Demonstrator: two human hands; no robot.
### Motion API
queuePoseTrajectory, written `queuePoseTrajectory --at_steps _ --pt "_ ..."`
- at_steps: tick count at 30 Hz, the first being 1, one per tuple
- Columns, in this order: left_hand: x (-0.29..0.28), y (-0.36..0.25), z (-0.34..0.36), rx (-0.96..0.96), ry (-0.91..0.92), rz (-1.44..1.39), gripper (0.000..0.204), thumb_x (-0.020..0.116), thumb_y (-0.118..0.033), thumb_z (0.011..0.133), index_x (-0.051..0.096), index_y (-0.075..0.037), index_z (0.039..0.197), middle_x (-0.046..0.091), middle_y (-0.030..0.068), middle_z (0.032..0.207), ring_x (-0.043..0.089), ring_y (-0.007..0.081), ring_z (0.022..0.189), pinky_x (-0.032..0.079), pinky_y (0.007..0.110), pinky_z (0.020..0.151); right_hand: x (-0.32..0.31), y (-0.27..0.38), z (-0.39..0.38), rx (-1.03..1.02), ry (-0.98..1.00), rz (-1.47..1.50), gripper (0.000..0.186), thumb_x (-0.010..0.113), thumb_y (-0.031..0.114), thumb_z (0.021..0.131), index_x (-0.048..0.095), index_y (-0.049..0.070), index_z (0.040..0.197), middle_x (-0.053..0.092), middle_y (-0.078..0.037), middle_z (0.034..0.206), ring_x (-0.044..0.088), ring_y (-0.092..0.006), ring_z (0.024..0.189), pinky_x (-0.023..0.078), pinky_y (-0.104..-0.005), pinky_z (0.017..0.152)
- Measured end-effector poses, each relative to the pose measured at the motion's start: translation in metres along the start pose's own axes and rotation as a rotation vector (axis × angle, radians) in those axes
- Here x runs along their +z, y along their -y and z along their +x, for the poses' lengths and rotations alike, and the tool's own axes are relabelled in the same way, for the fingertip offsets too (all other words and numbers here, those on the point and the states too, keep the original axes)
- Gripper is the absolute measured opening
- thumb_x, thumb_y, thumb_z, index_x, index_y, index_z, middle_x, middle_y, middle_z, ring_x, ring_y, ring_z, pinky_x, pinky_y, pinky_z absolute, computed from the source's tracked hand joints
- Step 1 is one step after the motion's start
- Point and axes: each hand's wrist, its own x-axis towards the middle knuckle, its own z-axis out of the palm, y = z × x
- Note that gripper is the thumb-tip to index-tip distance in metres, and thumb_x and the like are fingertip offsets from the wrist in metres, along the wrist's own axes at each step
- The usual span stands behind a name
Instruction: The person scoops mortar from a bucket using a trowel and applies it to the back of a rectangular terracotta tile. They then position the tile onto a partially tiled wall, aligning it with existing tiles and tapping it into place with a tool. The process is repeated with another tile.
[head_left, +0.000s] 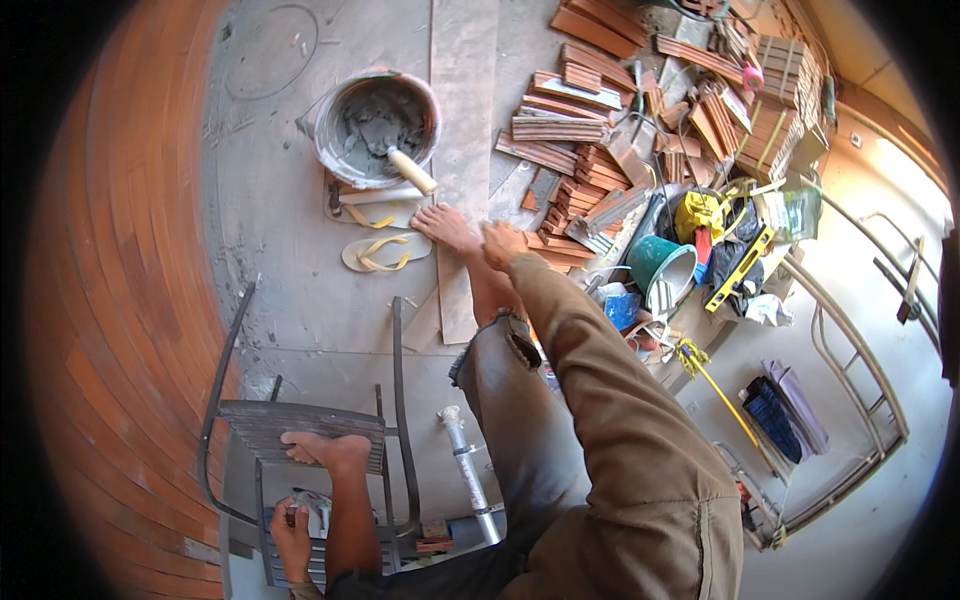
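Observation:
My right arm, in a brown sleeve, stretches forward, and the right hand (pixel 505 245) is closed beside my bare foot (pixel 448 228). Whatever its fingers may hold is hidden. Low on the left, my left hand (pixel 292 540) is closed around a small dark thing (pixel 291 516) that I cannot make out, beside my other bare foot (pixel 325 450) on a dark slatted metal chair (pixel 300 415). Ahead, a bucket (pixel 322 140) holds grey mortar (pixel 375 125). A trowel's pale handle (pixel 412 170) leans over its rim. Beside it lies a hammer (pixel 375 197).
Pale slippers (pixel 385 252) with yellow straps lie near the bucket. Piled tile pieces (pixel 565 125), a green bucket (pixel 655 262) and a yellow spirit level (pixel 740 270) crowd the right. Reddish cladding (pixel 120 300) rises on the left. A white metal tube (pixel 466 465) stands beside the chair.

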Motion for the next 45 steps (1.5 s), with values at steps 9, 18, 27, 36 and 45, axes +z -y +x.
queuePoseTrajectory --at_steps 9,18,27,36,45 --pt "-0.023 -0.008 0.029 0.097 -0.040 0.169 0.022 0.066 -0.009 0.090 0.061 0.004 0.107 0.052 0.0017 0.077 0.045 0.0106 0.070 0.042 0.028 0.063 0.002 -0.135 -0.107 0.455 0.123 0.379 0.038 0.053 0.022 0.091 0.059 -0.005 0.117 0.061 -0.032 0.119 0.059 -0.0436 0.115 0.047 -0.0481 0.099" --pt "-0.025 -0.085 0.070 0.238 -0.055 0.181 0.021 0.063 -0.014 0.095 0.061 0.002 0.107 0.054 0.0003 0.080 0.047 0.0095 0.071 0.043 0.026 0.064 0.036 -0.186 -0.057 0.926 -0.257 0.756 0.067 0.078 0.048 0.075 0.066 -0.009 0.108 0.064 -0.033 0.113 0.061 -0.0430 0.111 0.049 -0.0454 0.096" --pt "0.011 -0.160 0.097 0.220 0.054 0.372 0.018 0.063 -0.013 0.094 0.061 0.003 0.104 0.056 0.0017 0.075 0.049 0.0091 0.070 0.043 0.026 0.063 0.066 -0.238 0.015 1.384 -0.586 0.786 0.081 0.078 0.059 0.068 0.068 -0.012 0.106 0.067 -0.030 0.108 0.065 -0.0370 0.106 0.048 -0.0393 0.094" --pt "0.057 -0.199 0.088 0.360 0.089 0.262 0.023 0.064 -0.011 0.092 0.063 0.003 0.110 0.062 0.0068 0.083 0.057 0.0125 0.076 0.048 0.028 0.069 0.029 -0.222 -0.103 0.547 -0.414 2.576 0.043 0.068 0.047 0.086 0.067 0.006 0.097 0.068 -0.011 0.091 0.064 -0.0293 0.094 0.049 -0.0457 0.091" --pt "0.139 -0.252 0.073 0.563 0.161 0.006 0.029 0.067 -0.015 0.090 0.063 0.003 0.112 0.068 0.0151 0.095 0.066 0.0212 0.087 0.052 0.033 0.077 -0.081 -0.096 -0.228 -0.026 0.323 2.656 0.059 0.067 0.039 0.086 0.052 0.005 0.131 0.064 -0.015 0.119 0.063 -0.0355 0.106 0.045 -0.0524 0.101"
